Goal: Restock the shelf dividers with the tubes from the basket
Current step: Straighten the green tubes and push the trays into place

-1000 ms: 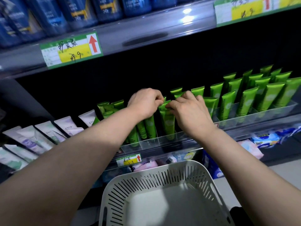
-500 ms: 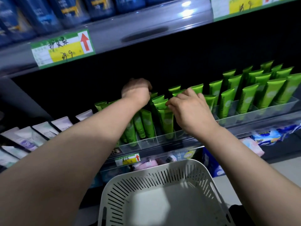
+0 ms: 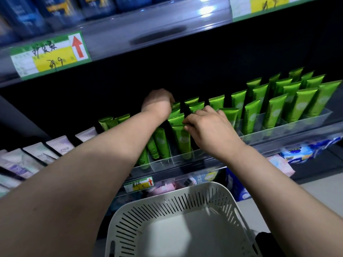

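Green tubes [image 3: 182, 140] stand upright in rows inside clear plastic shelf dividers [image 3: 185, 158] on the middle shelf. My right hand [image 3: 207, 125] pinches the flat top edge of the front green tube in a middle row. My left hand [image 3: 157, 102] reaches deeper into the shelf, just left of that row; its fingers are hidden behind the hand among the rear tubes. Below the shelf sits the white slotted basket [image 3: 185, 204], and its visible floor holds no tubes.
More green tubes [image 3: 289, 102] fill the dividers to the right. Pale lilac and white tubes [image 3: 37, 154] lie in rows at the left. The shelf above carries blue packs [image 3: 27, 15] and a price label [image 3: 50, 54]. Colourful packets [image 3: 297, 151] sit on the lower shelf.
My left hand has moved from the front tube tops back and up, deeper into the shelf. My right hand has stayed on the front green tube.
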{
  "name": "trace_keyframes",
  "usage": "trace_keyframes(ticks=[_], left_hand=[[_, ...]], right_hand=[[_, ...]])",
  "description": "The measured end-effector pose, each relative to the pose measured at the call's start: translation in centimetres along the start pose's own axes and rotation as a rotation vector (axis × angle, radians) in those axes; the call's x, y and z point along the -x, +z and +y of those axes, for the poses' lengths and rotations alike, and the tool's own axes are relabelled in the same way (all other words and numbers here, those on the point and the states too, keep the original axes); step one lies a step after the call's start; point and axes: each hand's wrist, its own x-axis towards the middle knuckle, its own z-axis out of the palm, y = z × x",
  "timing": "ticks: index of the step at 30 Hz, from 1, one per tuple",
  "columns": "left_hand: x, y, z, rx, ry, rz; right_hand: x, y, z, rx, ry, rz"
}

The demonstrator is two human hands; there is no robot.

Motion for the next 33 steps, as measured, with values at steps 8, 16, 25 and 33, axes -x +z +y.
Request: trace_keyframes(ticks=[8,16,25,33], left_hand=[[0.5,-1.3,-1.2,0.078,0.068,0.015],[4.4,-4.3,-7.0,0.05,0.107,0.077],[7.4,-5.2,-8.0,-0.055,0.036,0.047],[7.2,-4.3,-6.7,-0.126,0.049,0.033]], right_hand=[[0.0,-0.1,-0.5,0.009,-0.017,0.039],[-0.5,0.2,-3.2,0.087,-0.077,0.128],[-3.2,1.6,-6.9,0.359,-0.097,0.047],[-2.2,0.7,-6.1,0.213,-0.109,0.026]])
